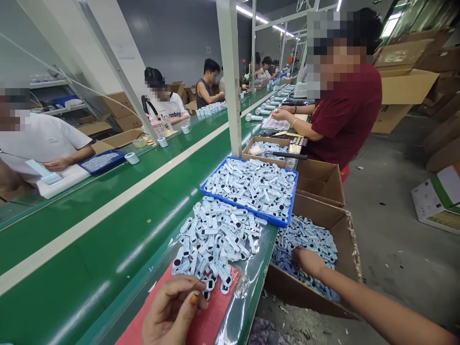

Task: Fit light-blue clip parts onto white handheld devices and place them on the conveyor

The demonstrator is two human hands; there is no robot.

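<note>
My left hand [175,309] is above the red mat [212,321], thumb and fingers curled together in a loose pinch; whatever may be between them is too small to make out. Just beyond its fingertips, a heap of small pale blue plastic pieces [219,232] with dark windows spreads over the mat and bench. Out to the right, my right hand [309,261] reaches into a cardboard box [350,258] full of similar pale blue pieces [323,235]. Its fingers are curled downward, and their tips are partly hidden, so what they hold is unclear.
A blue tray [247,209] piled with such pieces sits behind the heap, with a smaller carton [247,154] beyond. The green conveyor belt [118,239] runs along the left. A white post [230,76] rises behind the tray. A co-worker in a dark red shirt [354,112] is at right.
</note>
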